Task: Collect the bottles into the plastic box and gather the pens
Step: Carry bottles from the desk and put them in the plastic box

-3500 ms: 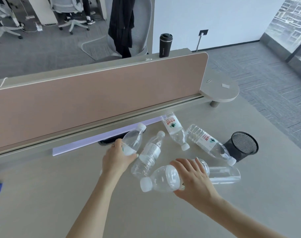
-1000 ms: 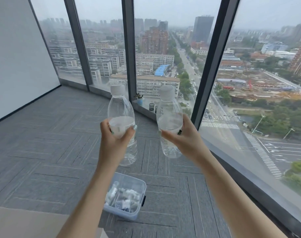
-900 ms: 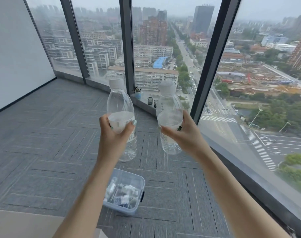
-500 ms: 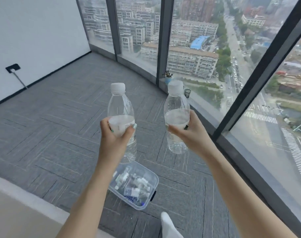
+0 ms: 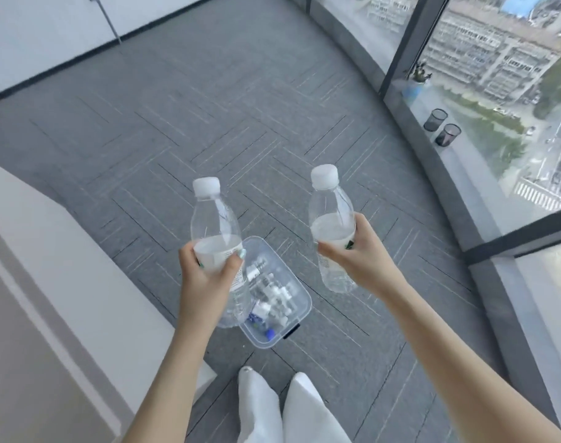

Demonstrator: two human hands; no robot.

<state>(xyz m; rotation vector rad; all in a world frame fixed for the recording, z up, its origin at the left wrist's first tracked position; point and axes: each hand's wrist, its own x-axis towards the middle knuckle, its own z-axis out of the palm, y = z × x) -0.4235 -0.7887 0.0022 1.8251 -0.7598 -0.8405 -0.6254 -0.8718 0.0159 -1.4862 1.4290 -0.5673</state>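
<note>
Clear plastic fills both my hands. My left hand [image 5: 209, 276] is wrapped round the middle of one water bottle [image 5: 218, 247], thumb on one side and fingers curled over the label on the other, and the bottle stands close to upright with its white cap on top. My right hand [image 5: 359, 260] grips a second water bottle [image 5: 332, 228] the same way, round its labelled waist; this one leans slightly and is also capped in white. Each bottle is partly filled with water.

The plastic box [image 5: 292, 318] sits on the grey carpet [image 5: 240, 123], and I take it as my landmark. It is see-through, without a lid, and already holds a heap of small bottles [image 5: 272, 292] lying on their sides. The left-hand bottle hangs over the box's near-left edge, its base overlapping the rim from where I look. The right-hand bottle is up and to the right of the box, over bare carpet. Neither bottle is inside the box.

Left of the box runs the pale edge of the desk [image 5: 65, 282]. Just below the box are my legs in white trousers [image 5: 285, 407]. Far off to the upper right of the box, two dark mesh pen cups [image 5: 442, 127] stand on the window ledge [image 5: 464, 161] against the glass.
</note>
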